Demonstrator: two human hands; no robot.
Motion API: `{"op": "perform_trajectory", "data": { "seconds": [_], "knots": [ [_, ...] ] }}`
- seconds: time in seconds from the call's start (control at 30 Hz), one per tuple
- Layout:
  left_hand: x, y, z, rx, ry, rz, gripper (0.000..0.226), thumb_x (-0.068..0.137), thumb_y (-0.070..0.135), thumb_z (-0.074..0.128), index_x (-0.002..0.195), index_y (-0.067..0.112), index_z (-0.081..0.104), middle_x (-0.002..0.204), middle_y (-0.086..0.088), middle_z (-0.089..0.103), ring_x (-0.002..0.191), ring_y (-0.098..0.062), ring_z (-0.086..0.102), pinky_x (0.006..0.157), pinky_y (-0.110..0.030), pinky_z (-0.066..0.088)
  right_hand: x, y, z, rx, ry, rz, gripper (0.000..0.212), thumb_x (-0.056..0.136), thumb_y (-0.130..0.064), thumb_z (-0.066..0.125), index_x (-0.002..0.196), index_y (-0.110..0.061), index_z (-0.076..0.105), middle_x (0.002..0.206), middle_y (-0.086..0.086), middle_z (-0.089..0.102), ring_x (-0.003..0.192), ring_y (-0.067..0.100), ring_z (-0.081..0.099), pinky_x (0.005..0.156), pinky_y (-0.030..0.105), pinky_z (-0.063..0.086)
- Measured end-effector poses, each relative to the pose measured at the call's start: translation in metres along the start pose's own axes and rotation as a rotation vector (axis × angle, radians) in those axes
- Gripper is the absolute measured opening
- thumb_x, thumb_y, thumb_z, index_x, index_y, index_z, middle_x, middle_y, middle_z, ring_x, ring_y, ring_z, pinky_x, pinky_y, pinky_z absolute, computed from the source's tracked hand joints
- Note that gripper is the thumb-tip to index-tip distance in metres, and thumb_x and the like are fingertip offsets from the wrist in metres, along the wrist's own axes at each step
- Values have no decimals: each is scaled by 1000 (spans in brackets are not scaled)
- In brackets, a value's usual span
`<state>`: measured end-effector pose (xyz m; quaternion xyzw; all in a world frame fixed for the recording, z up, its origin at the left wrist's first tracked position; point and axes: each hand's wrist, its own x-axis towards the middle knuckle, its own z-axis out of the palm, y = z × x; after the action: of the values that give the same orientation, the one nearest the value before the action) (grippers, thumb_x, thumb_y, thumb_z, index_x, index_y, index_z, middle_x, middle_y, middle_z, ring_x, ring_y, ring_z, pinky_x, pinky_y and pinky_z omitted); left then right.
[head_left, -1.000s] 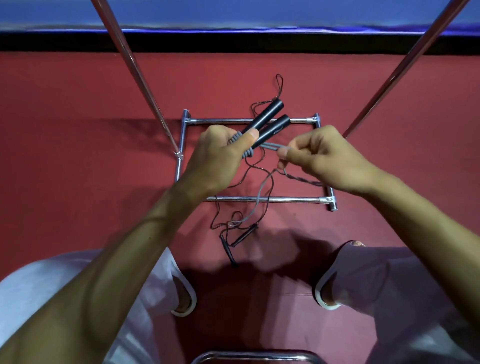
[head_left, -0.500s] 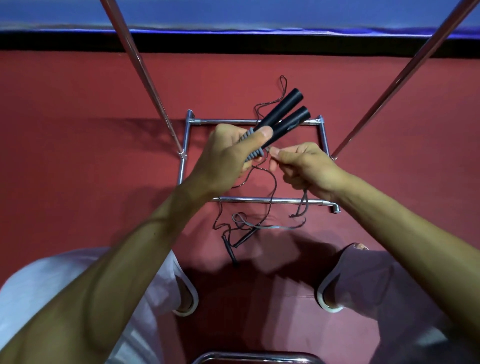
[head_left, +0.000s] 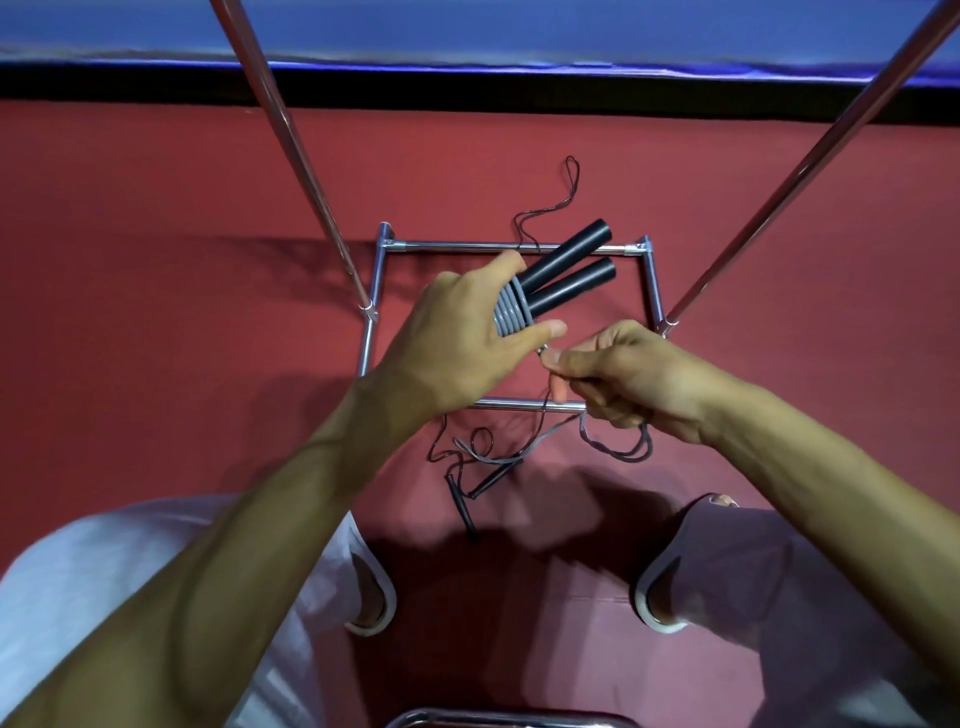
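A person sits and looks down at the two hands. The left hand (head_left: 457, 343) holds two black handles (head_left: 566, 265) side by side. The handles stick out past the hand, up and to the right, above the red floor (head_left: 156, 270). A grey rope (head_left: 511, 312) is wound round the handles many times, right where the hand grips them. The left fingers (head_left: 506, 262) curl over the top of the wound rope and the thumb (head_left: 540, 330) presses from below.

The right hand (head_left: 628, 379) is just beside the left thumb. Its fingers (head_left: 558, 358) are pressed together and pinch the rope close to the handles. More rope hangs out under this hand in a loop (head_left: 618, 452). The rest of the rope lies loose on the floor, near two small black sticks (head_left: 488, 483).

A thin black string (head_left: 563, 202) curls on the floor past the handles.

Under the hands a square metal frame (head_left: 457, 247) lies on the floor. Two shiny poles (head_left: 291, 156) go up from its sides. The person's legs (head_left: 104, 597) in light shorts are at the bottom.
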<state>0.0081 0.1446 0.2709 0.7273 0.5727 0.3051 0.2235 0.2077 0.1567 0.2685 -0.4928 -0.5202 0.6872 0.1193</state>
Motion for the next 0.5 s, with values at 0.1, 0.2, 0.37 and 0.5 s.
{"op": "perform_trajectory", "data": {
  "seconds": [0.1,0.2,0.37,0.5],
  "knots": [
    [1,-5,-1,43,-55,27,45,82,54,76,82,18,48,56,0,46,55,-21,44,52,-33,36,-4,-4,-7,-13,5,46,41,97,-27,65,60,-9,67,56,5,27,49,13,17,42,19,11],
    [2,-9,-4,109,-121,58,52,75,59,78,76,16,48,56,1,45,58,-23,45,55,-36,38,-7,-6,-14,17,33,125,36,94,-26,67,62,-8,66,52,2,27,44,10,20,43,19,9],
    [3,-10,-1,182,-144,38,55,69,64,82,75,21,49,51,6,38,55,-15,41,56,-33,32,-15,-15,-16,184,-82,253,32,90,-29,63,61,-14,59,47,-5,25,38,5,16,36,15,11],
    [1,-1,16,316,-210,15,42,77,55,74,82,25,45,63,7,45,71,-32,54,62,-34,38,-17,-17,-4,235,-210,293,37,100,-27,53,66,-14,58,47,-7,23,38,3,14,36,18,9]
  ]
}}
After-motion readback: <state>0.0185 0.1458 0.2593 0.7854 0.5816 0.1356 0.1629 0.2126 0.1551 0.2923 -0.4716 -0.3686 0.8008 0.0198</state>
